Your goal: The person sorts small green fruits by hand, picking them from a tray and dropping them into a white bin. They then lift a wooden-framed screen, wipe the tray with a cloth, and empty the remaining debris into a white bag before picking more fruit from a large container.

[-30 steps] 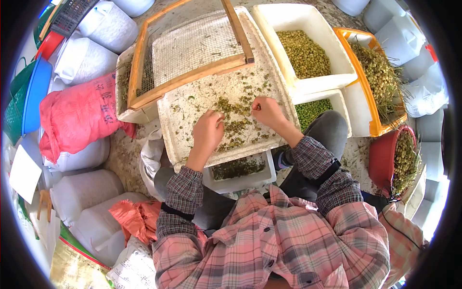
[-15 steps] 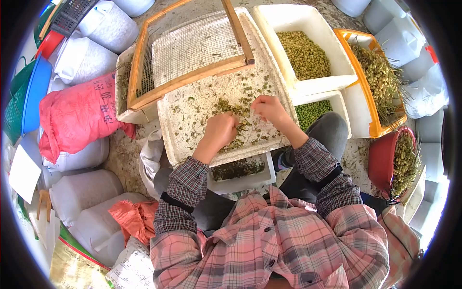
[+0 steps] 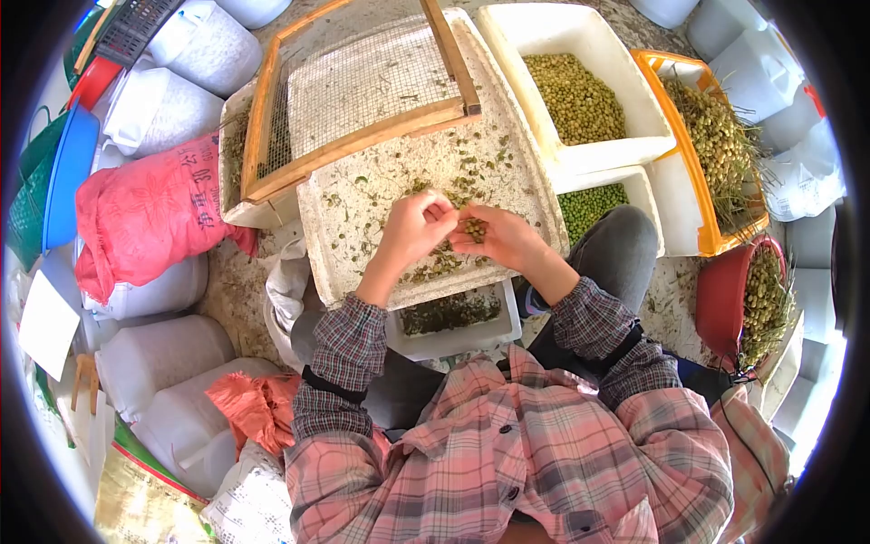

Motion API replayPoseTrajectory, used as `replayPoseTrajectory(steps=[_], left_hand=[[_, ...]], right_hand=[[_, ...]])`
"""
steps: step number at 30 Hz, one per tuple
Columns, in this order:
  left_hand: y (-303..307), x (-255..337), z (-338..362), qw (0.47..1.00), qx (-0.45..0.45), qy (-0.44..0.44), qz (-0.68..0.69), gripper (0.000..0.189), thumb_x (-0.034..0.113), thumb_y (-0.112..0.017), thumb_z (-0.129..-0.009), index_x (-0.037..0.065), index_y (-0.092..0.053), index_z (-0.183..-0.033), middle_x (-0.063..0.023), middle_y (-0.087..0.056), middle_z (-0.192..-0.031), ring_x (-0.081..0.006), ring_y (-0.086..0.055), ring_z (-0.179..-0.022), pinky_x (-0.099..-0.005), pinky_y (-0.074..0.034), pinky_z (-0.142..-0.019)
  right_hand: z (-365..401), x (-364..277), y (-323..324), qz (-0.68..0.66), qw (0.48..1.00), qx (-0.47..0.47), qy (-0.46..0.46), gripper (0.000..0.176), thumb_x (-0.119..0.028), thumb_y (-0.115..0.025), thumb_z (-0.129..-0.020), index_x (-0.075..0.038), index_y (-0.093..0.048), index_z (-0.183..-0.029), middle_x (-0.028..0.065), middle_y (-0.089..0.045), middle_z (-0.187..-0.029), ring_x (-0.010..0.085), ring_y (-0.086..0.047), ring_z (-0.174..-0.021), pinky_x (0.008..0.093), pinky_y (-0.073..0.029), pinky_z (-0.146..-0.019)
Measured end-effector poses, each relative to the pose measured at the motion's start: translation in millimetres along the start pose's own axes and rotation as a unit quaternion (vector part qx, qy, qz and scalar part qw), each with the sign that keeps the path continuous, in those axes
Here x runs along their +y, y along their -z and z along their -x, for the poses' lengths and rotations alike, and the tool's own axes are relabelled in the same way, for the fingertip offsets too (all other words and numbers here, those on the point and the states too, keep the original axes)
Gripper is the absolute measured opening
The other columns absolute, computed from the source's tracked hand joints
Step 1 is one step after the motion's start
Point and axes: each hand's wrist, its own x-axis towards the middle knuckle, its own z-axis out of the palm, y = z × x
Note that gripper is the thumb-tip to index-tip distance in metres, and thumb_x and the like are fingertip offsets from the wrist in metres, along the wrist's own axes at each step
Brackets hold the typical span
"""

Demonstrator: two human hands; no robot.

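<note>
Over the white foam lid [image 3: 353, 238] my two hands meet, fingertips close together. My left hand [image 3: 415, 234] is closed, thumb and fingers pinched; what it holds, if anything, is too small to make out. My right hand [image 3: 504, 240] is curled, with several small yellow-green round pods [image 3: 473, 228] showing in its cupped fingers. Loose pods and leaf bits [image 3: 439, 265] lie on the lid beneath both hands. Just behind them, a wood-framed wire mesh sieve [image 3: 367, 152] rests on the lid. A small white tub [image 3: 453, 343] of dark debris stands below the lid's near edge.
To the right are a foam box [image 3: 625, 156] of yellowish round pods, a smaller box [image 3: 645, 204] of green ones, an orange-rimmed crate [image 3: 698, 245] and a red bucket [image 3: 720, 304] with stalks. A pink sack [image 3: 149, 218] and white jugs [image 3: 163, 358] crowd the left.
My hands were apart above the lid and have come together at its middle. My right hand moved left and turned, so pods now show in its fingers; my left hand rose slightly.
</note>
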Motion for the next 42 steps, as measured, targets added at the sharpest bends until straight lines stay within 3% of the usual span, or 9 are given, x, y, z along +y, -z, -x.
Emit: replayPoseTrajectory(steps=[6, 9, 10, 13, 17, 23, 30, 33, 42], left_hand=[[13, 10, 16, 0.987, 0.139, 0.076, -0.007, 0.017, 0.021, -0.063, -0.091, 0.005, -0.070, -0.095, -0.0060, -0.064, -0.071, -0.0118, -0.059, -0.061, -0.0262, -0.046, -0.055], [9, -12, 28, 0.992, -0.050, -0.010, -0.116, 0.011, 0.015, -0.066, -0.087, 0.008, -0.070, -0.095, -0.0051, -0.064, -0.074, -0.0140, -0.059, -0.064, -0.0275, -0.048, -0.058], [-3, -16, 35, 0.988, -0.070, -0.106, -0.084, 0.014, 0.012, -0.068, -0.080, 0.010, -0.069, -0.094, -0.0067, -0.065, -0.083, -0.0184, -0.062, -0.070, -0.0318, -0.050, -0.062], [-9, -14, 43, 0.958, -0.124, -0.138, -0.217, 0.015, 0.011, -0.069, -0.077, 0.008, -0.069, -0.092, -0.0093, -0.065, -0.089, -0.0237, -0.063, -0.076, -0.0364, -0.051, -0.067], [-19, -15, 37, 0.929, -0.145, -0.120, -0.320, 0.011, 0.009, -0.068, -0.073, 0.008, -0.069, -0.084, -0.0112, -0.065, -0.079, -0.0278, -0.064, -0.073, -0.0392, -0.052, -0.064], [-18, 3, 38, 0.927, -0.139, -0.086, -0.337, 0.010, 0.000, -0.061, -0.069, 0.006, -0.064, -0.076, -0.0129, -0.063, -0.076, -0.0269, -0.064, -0.071, -0.0400, -0.051, -0.058], [-6, -29, 24, 0.961, 0.095, -0.068, -0.251, 0.008, -0.002, -0.062, -0.078, 0.004, -0.068, -0.081, -0.0059, -0.062, -0.079, -0.0176, -0.058, -0.059, -0.0277, -0.048, -0.050], [-14, -31, 9, 0.969, 0.050, -0.062, -0.234, 0.003, 0.007, -0.067, -0.078, 0.005, -0.065, -0.077, -0.0051, -0.061, -0.077, -0.0187, -0.060, -0.065, -0.0297, -0.049, -0.057], [-19, -37, 0, 0.949, 0.016, -0.084, -0.304, 0.005, 0.004, -0.066, -0.072, 0.002, -0.063, -0.074, -0.0074, -0.059, -0.076, -0.0194, -0.057, -0.061, -0.0306, -0.049, -0.053]], right_hand=[[-13, 5, 5, -0.082, 0.996, -0.022, -0.017, 0.023, -0.021, -0.050, -0.097, 0.001, -0.054, -0.103, 0.0144, -0.060, -0.099, 0.0275, -0.062, -0.092, 0.0414, -0.053, -0.088], [4, -6, -3, -0.077, 0.997, 0.006, -0.019, 0.022, -0.020, -0.049, -0.097, 0.001, -0.054, -0.103, 0.0145, -0.061, -0.099, 0.0282, -0.062, -0.093, 0.0413, -0.052, -0.089], [6, -8, -2, -0.075, 0.997, 0.011, -0.017, 0.022, -0.020, -0.048, -0.097, 0.000, -0.054, -0.102, 0.0143, -0.061, -0.098, 0.0283, -0.062, -0.093, 0.0413, -0.052, -0.088], [7, -6, 9, -0.075, 0.997, 0.013, -0.018, 0.021, -0.020, -0.048, -0.097, 0.000, -0.054, -0.101, 0.0133, -0.061, -0.096, 0.0272, -0.063, -0.091, 0.0414, -0.052, -0.087], [6, 0, 24, -0.050, 0.998, 0.025, -0.024, 0.022, -0.020, -0.048, -0.097, 0.000, -0.055, -0.100, 0.0110, -0.062, -0.091, 0.0237, -0.062, -0.087, 0.0403, -0.052, -0.083], [13, 7, 28, -0.008, 1.000, 0.014, -0.002, 0.020, -0.020, -0.047, -0.097, -0.002, -0.057, -0.097, 0.0069, -0.059, -0.085, 0.0201, -0.059, -0.078, 0.0348, -0.049, -0.076], [17, 10, 31, 0.007, 0.999, 0.039, 0.016, 0.016, -0.017, -0.050, -0.095, -0.003, -0.058, -0.094, 0.0054, -0.058, -0.079, 0.0172, -0.055, -0.071, 0.0316, -0.047, -0.067], [13, 11, 32, 0.030, 0.999, 0.030, 0.024, 0.013, -0.014, -0.053, -0.093, -0.002, -0.058, -0.091, 0.0042, -0.056, -0.076, 0.0148, -0.052, -0.066, 0.0294, -0.045, -0.062], [21, 4, 19, 0.228, 0.970, 0.060, 0.058, 0.015, -0.013, -0.061, -0.087, 0.002, -0.062, -0.085, 0.0030, -0.054, -0.066, 0.0103, -0.048, -0.054, 0.0281, -0.039, -0.048]])
